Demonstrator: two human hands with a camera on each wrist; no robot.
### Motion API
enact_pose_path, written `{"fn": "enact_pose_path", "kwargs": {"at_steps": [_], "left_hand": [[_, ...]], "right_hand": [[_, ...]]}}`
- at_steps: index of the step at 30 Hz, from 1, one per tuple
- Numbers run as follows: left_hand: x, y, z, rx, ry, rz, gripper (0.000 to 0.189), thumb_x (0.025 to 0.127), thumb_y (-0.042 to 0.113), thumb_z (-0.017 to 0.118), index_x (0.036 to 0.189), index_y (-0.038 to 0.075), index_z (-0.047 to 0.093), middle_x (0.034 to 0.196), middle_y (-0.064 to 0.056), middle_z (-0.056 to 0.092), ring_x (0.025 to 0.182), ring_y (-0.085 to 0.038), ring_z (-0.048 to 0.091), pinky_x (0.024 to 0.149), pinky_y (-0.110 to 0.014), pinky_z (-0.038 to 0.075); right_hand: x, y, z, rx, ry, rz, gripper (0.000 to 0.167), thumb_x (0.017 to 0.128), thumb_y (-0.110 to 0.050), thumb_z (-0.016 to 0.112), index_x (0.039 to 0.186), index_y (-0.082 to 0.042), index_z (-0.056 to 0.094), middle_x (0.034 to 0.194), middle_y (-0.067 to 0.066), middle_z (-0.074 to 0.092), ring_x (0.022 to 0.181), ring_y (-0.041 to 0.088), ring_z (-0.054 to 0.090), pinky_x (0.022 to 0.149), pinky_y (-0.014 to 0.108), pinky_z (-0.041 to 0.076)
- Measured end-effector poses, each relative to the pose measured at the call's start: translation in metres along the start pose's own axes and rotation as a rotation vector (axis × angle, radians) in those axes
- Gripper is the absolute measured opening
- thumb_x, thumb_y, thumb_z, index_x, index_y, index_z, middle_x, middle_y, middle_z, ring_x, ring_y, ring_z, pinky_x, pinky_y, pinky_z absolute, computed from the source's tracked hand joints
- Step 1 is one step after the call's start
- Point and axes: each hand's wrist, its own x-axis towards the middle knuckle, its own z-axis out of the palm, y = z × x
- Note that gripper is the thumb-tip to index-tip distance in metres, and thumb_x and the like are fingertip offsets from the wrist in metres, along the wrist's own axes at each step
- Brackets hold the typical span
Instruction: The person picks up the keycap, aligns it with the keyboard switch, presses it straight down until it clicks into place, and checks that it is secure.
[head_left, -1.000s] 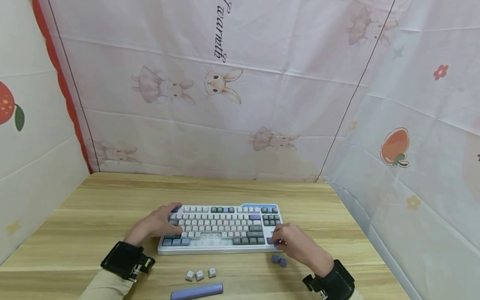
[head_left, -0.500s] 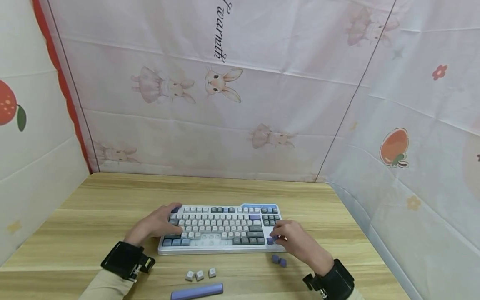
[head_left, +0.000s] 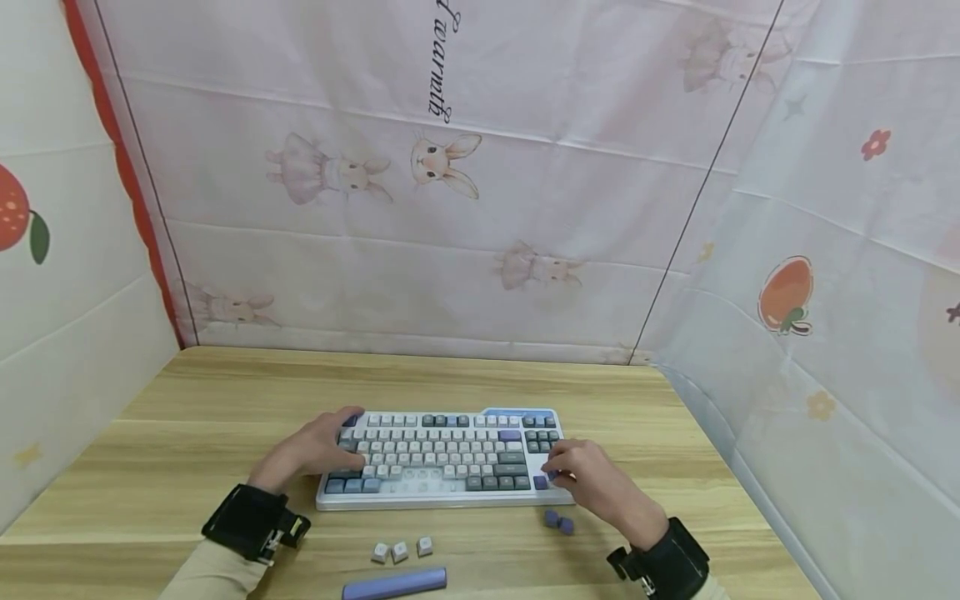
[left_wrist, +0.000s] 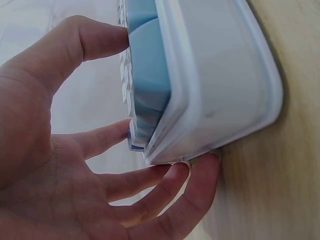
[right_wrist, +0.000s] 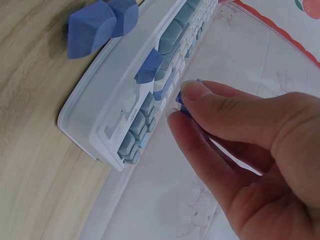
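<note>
Keyboard point(head_left: 442, 457) first: where does it lie on the bench point(head_left: 135, 467)?

Between the bench's left and right edges, its long back side facing the far edge and set apart from it.

Start at the left, then. What does that hand do?

Just left of the board is a black wrist device point(head_left: 251, 523), and beyond it the left hand point(head_left: 318, 444) grips the keyboard's left end: thumb on the keys, index finger at the back left corner, other fingers against the case.

And moving right?

Nearest me on the bench lies a long purple bar point(head_left: 393, 583). Just past it, toward the far edge, are three pale keycaps point(head_left: 400, 551). Beyond those, pale base point(head_left: 423, 479) shows in the keyboard's lower rows.

Towards the right edge?

One seated purple keycap point(head_left: 541, 482) is on the keyboard, near its front right corner. Two loose purple keycaps point(head_left: 551, 518) lie on the bench just in front, side by side.

The other hand?

Furthest right, the right hand point(head_left: 592, 479) pinches a small purple keycap point(right_wrist: 184, 108) between thumb and fingertips, at the keyboard's right end. Whether that piece touches the board, I cannot tell.
</note>
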Motion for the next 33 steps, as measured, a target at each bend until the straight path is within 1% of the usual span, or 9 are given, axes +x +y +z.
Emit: {"fn": "enact_pose_path", "kwargs": {"at_steps": [6, 15, 25, 31, 33], "left_hand": [[-0.0002, 0.0001, 0.0001, -0.008, 0.000, 0.004, 0.090, 0.083, 0.023, 0.081, 0.157, 0.001, 0.035, 0.156, -0.036, 0.037, 0.141, -0.052, 0.041, 0.112, -0.069, 0.037], [-0.0003, -0.0002, 0.0004, -0.010, 0.003, 0.012, 0.090, 0.083, 0.023, 0.081, 0.157, 0.001, 0.035, 0.156, -0.036, 0.038, 0.142, -0.052, 0.041, 0.112, -0.069, 0.038], [-0.0005, 0.0000, 0.0007, -0.005, 0.008, 0.011, 0.089, 0.083, 0.023, 0.082, 0.156, 0.001, 0.037, 0.155, -0.035, 0.039, 0.140, -0.051, 0.043, 0.111, -0.069, 0.038], [-0.0005, 0.0005, 0.0008, -0.005, 0.009, 0.007, 0.089, 0.083, 0.023, 0.081, 0.156, 0.001, 0.037, 0.155, -0.035, 0.039, 0.139, -0.050, 0.044, 0.111, -0.069, 0.038], [-0.0004, 0.0004, 0.0012, -0.013, 0.010, 0.012, 0.089, 0.082, 0.021, 0.081, 0.156, 0.000, 0.036, 0.154, -0.035, 0.040, 0.137, -0.049, 0.046, 0.111, -0.068, 0.039]], "right_hand": [[0.0000, 0.0014, 0.0002, 0.000, -0.013, 0.023, 0.020, 0.081, 0.009, 0.078, 0.098, -0.001, 0.082, 0.097, 0.009, 0.075, 0.089, 0.021, 0.073, 0.074, 0.027, 0.061], [0.0003, 0.0027, 0.0005, -0.008, -0.010, 0.005, 0.021, 0.082, 0.011, 0.076, 0.098, 0.000, 0.082, 0.097, 0.009, 0.076, 0.089, 0.021, 0.073, 0.073, 0.027, 0.061], [0.0001, 0.0052, 0.0018, 0.022, -0.017, 0.015, 0.020, 0.082, 0.011, 0.076, 0.098, 0.000, 0.080, 0.094, 0.008, 0.077, 0.087, 0.018, 0.073, 0.073, 0.027, 0.061], [0.0004, 0.0059, 0.0018, 0.039, -0.015, 0.019, 0.019, 0.082, 0.011, 0.076, 0.097, 0.000, 0.081, 0.094, 0.008, 0.078, 0.087, 0.019, 0.073, 0.074, 0.028, 0.061], [0.0001, 0.0068, 0.0025, 0.045, -0.008, 0.016, 0.019, 0.082, 0.011, 0.076, 0.097, 0.000, 0.081, 0.094, 0.008, 0.077, 0.087, 0.020, 0.074, 0.073, 0.026, 0.061]]}}
